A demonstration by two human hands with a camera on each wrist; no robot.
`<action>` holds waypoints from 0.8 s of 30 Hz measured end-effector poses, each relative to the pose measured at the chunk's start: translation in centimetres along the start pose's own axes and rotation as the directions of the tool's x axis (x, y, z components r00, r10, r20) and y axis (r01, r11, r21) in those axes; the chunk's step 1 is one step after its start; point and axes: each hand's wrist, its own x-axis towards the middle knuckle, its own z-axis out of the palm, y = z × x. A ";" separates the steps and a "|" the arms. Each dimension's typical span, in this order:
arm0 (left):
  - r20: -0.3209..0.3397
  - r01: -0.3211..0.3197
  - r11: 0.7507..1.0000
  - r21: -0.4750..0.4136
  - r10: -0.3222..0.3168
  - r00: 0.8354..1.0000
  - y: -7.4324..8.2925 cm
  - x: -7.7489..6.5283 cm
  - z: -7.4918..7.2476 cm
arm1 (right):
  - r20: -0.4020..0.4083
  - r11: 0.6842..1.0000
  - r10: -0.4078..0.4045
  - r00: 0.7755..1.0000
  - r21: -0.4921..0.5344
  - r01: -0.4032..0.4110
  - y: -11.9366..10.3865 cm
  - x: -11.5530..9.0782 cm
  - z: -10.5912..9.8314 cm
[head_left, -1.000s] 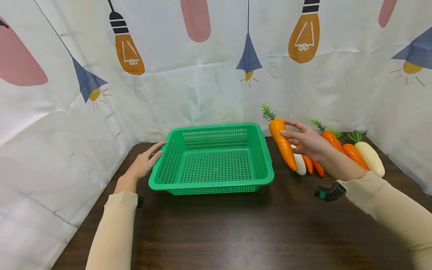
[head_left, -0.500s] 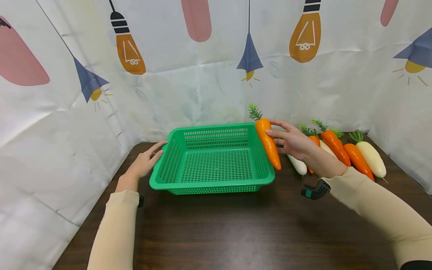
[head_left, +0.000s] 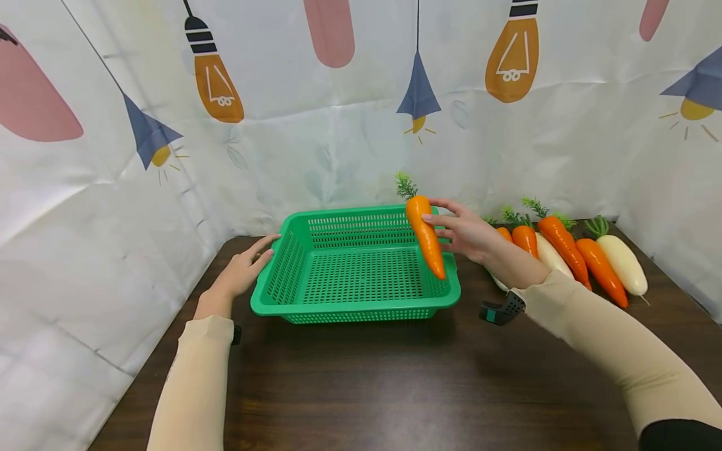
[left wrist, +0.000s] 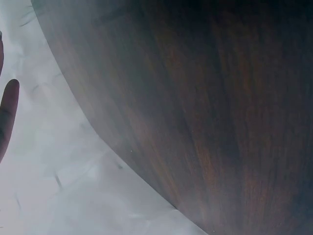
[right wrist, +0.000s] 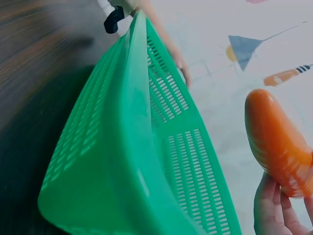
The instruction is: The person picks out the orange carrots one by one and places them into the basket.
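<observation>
An orange toy carrot (head_left: pixel 424 233) with a green leafy top is pinched between the thumb and fingers of my right hand (head_left: pixel 467 233). It is held tilted, tip down, over the right rim of a green plastic basket (head_left: pixel 355 308). In the right wrist view the carrot's orange body (right wrist: pixel 276 139) sits in my fingertips, apart from the basket wall. My left hand (head_left: pixel 238 272) rests at the basket's left rim, its fingers extended along the edge. Only a bit of a left finger (left wrist: pixel 9 110) shows in the left wrist view.
To the right lies a group of more toy carrots (head_left: pixel 602 272) and white radishes (head_left: pixel 623 266) on the dark wooden table (head_left: pixel 361 388). A white printed curtain (head_left: pixel 271 156) hangs directly behind the basket and along the left side.
My right hand has carried the carrot leftward, from above the vegetable group to over the basket's right rim. My left hand and the basket stay put.
</observation>
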 end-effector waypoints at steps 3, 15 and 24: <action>-0.001 0.002 1.000 0.001 -0.002 1.000 0.0 0.0 0.0 | -0.004 1.000 0.009 1.000 0.003 -0.009 0.0 0.6 0.6; -0.007 0.004 1.000 -0.005 -0.004 1.000 -0.1 0.0 0.0 | -0.012 0.999 0.032 0.999 -0.012 -0.032 0.4 2.7 2.8; -0.015 0.002 1.000 -0.010 -0.002 1.000 -0.3 0.1 0.2 | -0.007 0.999 0.049 0.999 -0.003 -0.049 0.2 4.0 4.2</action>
